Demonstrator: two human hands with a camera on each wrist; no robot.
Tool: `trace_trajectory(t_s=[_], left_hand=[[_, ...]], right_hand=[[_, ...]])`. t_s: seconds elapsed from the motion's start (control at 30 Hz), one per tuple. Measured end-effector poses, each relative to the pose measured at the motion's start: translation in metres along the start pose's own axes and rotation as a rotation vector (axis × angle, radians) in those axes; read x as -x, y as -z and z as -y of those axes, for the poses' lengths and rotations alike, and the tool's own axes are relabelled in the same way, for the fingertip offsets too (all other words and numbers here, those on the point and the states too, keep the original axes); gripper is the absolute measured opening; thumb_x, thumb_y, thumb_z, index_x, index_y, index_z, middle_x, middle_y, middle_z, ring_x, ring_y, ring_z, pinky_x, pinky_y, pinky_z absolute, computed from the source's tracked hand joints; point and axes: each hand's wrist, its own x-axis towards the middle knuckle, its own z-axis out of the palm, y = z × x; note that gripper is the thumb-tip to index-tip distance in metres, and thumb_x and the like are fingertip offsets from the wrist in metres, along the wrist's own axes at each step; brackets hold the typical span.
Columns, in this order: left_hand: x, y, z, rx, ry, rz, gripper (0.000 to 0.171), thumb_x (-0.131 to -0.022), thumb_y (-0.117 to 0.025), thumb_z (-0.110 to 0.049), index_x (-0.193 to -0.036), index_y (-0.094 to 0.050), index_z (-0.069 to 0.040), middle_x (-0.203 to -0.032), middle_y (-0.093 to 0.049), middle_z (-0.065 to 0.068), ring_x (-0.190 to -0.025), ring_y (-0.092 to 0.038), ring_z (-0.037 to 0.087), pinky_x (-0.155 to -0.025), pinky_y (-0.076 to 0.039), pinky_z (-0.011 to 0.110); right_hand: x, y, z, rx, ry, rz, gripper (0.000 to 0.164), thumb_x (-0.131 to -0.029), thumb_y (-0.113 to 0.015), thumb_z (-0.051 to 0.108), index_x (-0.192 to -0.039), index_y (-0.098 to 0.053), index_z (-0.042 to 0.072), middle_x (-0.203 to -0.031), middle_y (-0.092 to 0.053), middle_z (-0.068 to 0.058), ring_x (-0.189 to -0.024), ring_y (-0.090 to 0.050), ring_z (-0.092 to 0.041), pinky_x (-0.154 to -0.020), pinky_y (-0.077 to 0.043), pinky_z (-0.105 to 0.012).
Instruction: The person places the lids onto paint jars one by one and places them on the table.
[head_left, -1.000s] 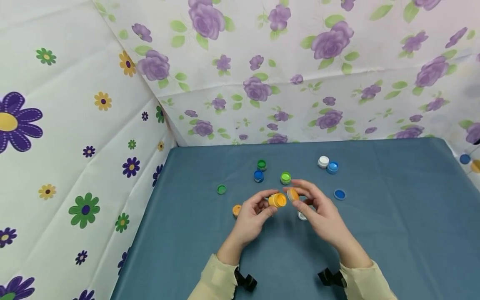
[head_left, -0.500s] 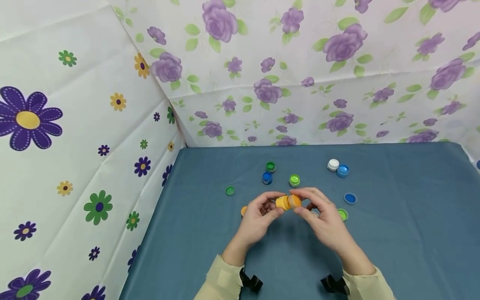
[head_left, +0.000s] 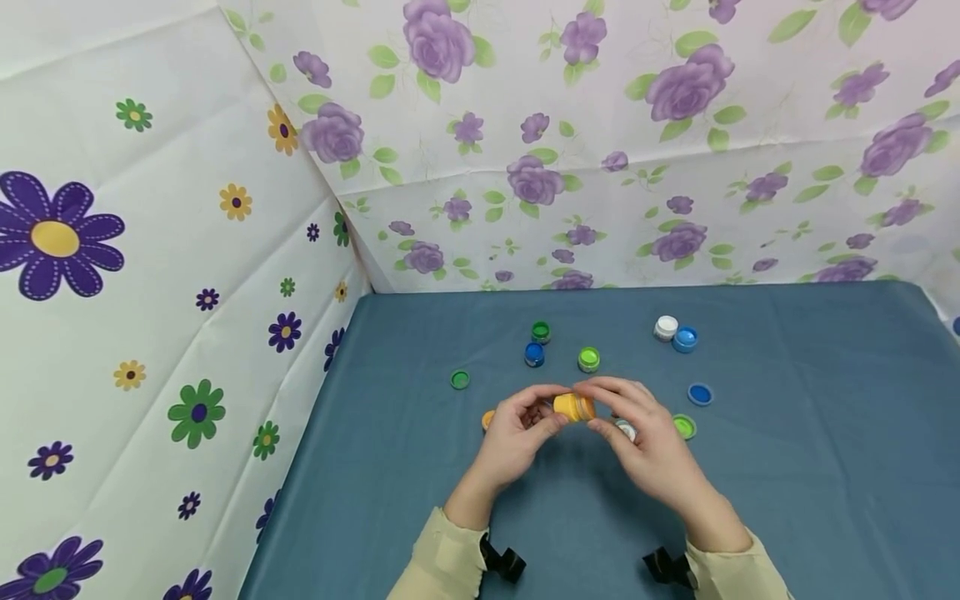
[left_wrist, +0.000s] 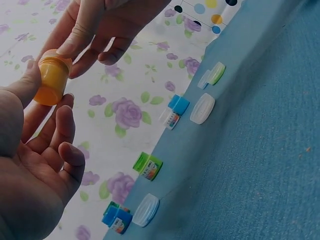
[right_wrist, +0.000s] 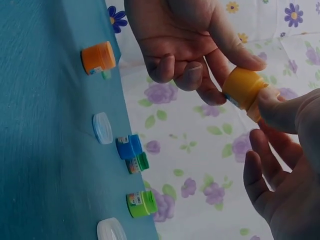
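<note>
In the head view, my left hand [head_left: 517,440] holds a small yellow paint jar [head_left: 567,407] between thumb and fingers, above the table. My right hand [head_left: 663,458] pinches its lid [head_left: 588,408] against the jar's mouth, the two lying nearly in line and tipped sideways. The left wrist view has the jar [left_wrist: 51,82] with its lid [left_wrist: 56,56] uppermost, the right thumb pressing the lid's side. From the right wrist, the jar [right_wrist: 242,86] shows in the left fingers, while the right thumb covers much of the lid [right_wrist: 254,111].
Behind the hands stand dark green [head_left: 540,332], blue [head_left: 534,355], light green [head_left: 588,360], white [head_left: 665,327] and light blue [head_left: 685,339] jars. Lids lie around: green [head_left: 460,380], blue [head_left: 701,394], light green [head_left: 684,427], white [head_left: 625,430]. An orange jar [head_left: 487,419] is partly behind my left hand.
The lid, held apart from the yellow jar a second ago, has come left onto the jar's mouth. The jar has turned sideways, and the right fingers have shifted over the lid. The head view has swung slightly.
</note>
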Motion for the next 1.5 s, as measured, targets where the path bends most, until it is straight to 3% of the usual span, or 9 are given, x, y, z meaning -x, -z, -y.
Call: trace_trajectory(t_s=[0.13,0.3,0.6,0.87,1.0,1.23,1.37,1.43,1.5], left_hand=[[-0.001,0.0,-0.001,-0.003,0.038,0.008,0.032,-0.11,-0.064,-0.013,-0.139,-0.066,0.0,-0.108,-0.067,0.026,-0.086,-0.062,0.017,-0.079,-0.056,0.049],[-0.002,0.001,-0.001,0.03,0.063,0.027,0.035,-0.112,-0.061,-0.021,-0.139,-0.066,0.0,-0.112,-0.07,0.018,-0.092,-0.063,0.043,-0.085,-0.055,0.063],[-0.001,0.0,0.001,0.044,0.084,0.063,0.034,-0.113,-0.059,-0.02,-0.139,-0.067,-0.001,-0.108,-0.068,0.026,-0.088,-0.059,0.051,-0.081,-0.057,0.052],[-0.001,0.0,0.002,0.06,0.069,0.065,0.032,-0.105,-0.072,-0.008,-0.136,-0.069,-0.003,-0.106,-0.069,0.021,-0.085,-0.064,0.016,-0.077,-0.058,0.039],[-0.001,0.0,0.003,0.05,0.045,0.112,0.031,-0.104,-0.072,-0.008,-0.135,-0.07,-0.005,-0.104,-0.067,0.023,-0.081,-0.064,0.018,-0.069,-0.054,0.031],[0.0,-0.002,0.0,-0.005,0.102,0.182,0.029,-0.108,-0.07,-0.019,-0.136,-0.071,-0.011,-0.107,-0.071,0.007,-0.089,-0.063,0.045,-0.072,-0.055,0.035],[-0.001,-0.003,-0.002,0.012,0.127,0.155,0.03,-0.111,-0.064,-0.024,-0.136,-0.07,-0.008,-0.11,-0.071,0.002,-0.091,-0.067,0.038,-0.084,-0.058,0.058],[-0.002,-0.003,-0.002,0.027,0.122,0.124,0.031,-0.112,-0.061,-0.025,-0.135,-0.069,-0.005,-0.109,-0.071,0.004,-0.087,-0.068,0.026,-0.087,-0.055,0.065],[-0.002,-0.002,-0.002,0.047,0.116,0.098,0.032,-0.114,-0.058,-0.024,-0.134,-0.069,-0.001,-0.105,-0.07,0.007,-0.083,-0.066,0.017,-0.088,-0.054,0.068]], right_hand=[[-0.001,0.001,0.001,0.045,0.052,0.006,0.054,-0.092,-0.079,-0.009,-0.141,-0.071,0.013,-0.143,-0.064,-0.002,-0.131,-0.057,-0.024,-0.102,-0.049,-0.025],[-0.001,0.002,-0.002,0.087,0.112,-0.004,0.057,-0.087,-0.081,-0.013,-0.138,-0.073,0.011,-0.139,-0.065,-0.004,-0.126,-0.062,-0.024,-0.097,-0.051,-0.019],[0.002,0.001,-0.002,0.107,0.147,-0.011,0.058,-0.084,-0.085,-0.01,-0.137,-0.074,0.01,-0.135,-0.067,-0.006,-0.116,-0.067,-0.022,-0.091,-0.054,-0.018],[0.003,0.0,0.0,0.341,0.02,0.008,0.037,-0.093,-0.085,0.025,-0.124,-0.076,0.008,-0.112,-0.072,-0.002,-0.105,-0.061,-0.022,-0.08,-0.056,-0.041],[0.003,-0.003,0.003,0.377,-0.082,0.017,0.021,-0.103,-0.074,0.035,-0.098,-0.076,0.015,-0.091,-0.066,0.004,-0.09,-0.056,-0.019,-0.075,-0.05,-0.04],[0.005,-0.006,0.007,0.381,-0.317,0.081,0.059,-0.115,-0.047,0.048,-0.063,-0.058,0.024,-0.061,-0.044,0.007,-0.068,-0.044,-0.016,-0.062,-0.038,-0.035],[0.006,0.0,0.006,0.329,-0.318,0.029,0.047,-0.115,-0.049,0.044,-0.087,-0.075,0.018,-0.076,-0.06,0.004,-0.076,-0.052,-0.017,-0.064,-0.043,-0.037],[0.008,0.004,0.003,0.296,-0.245,0.0,0.028,-0.112,-0.06,0.04,-0.113,-0.077,0.018,-0.091,-0.064,0.006,-0.086,-0.054,-0.018,-0.069,-0.044,-0.039],[0.009,0.007,0.0,0.279,-0.163,-0.004,0.03,-0.107,-0.07,0.036,-0.133,-0.072,0.022,-0.102,-0.064,0.007,-0.094,-0.053,-0.017,-0.073,-0.044,-0.041]])
